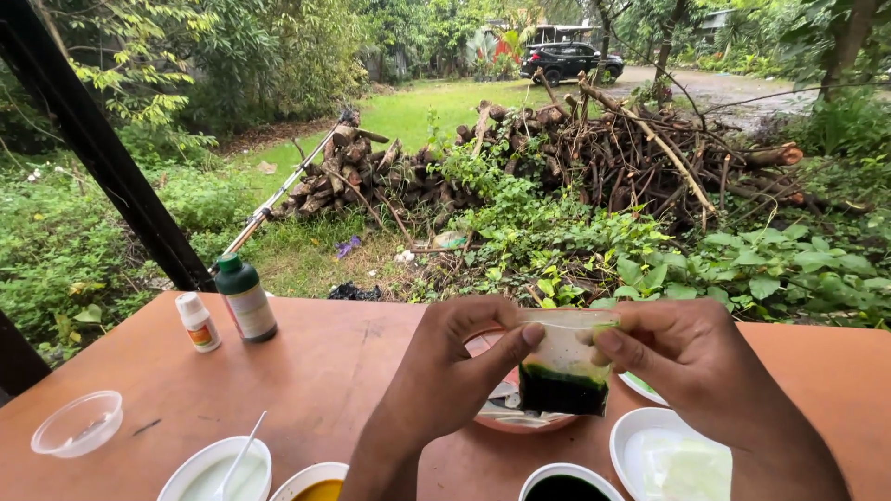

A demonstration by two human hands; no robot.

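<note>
Both my hands hold a small clear plastic bag (563, 371) above the brown table (316, 371). Dark green liquid fills the bag's lower part; its top is pale and empty. My left hand (455, 371) pinches the bag's upper left edge between thumb and forefinger. My right hand (682, 366) grips the upper right edge the same way. Under the bag lies a reddish plate (520, 422), mostly hidden by my hands.
On the table's left stand a green-capped bottle (245, 299) and a small white bottle (198, 322). A clear cup (78, 423) sits far left. Near the front edge are a white bowl with a spoon (218, 471), a yellow-filled bowl (314, 482), a dark-filled bowl (568, 482) and a white dish (673, 455). Beyond lie a wood pile (557, 158) and greenery.
</note>
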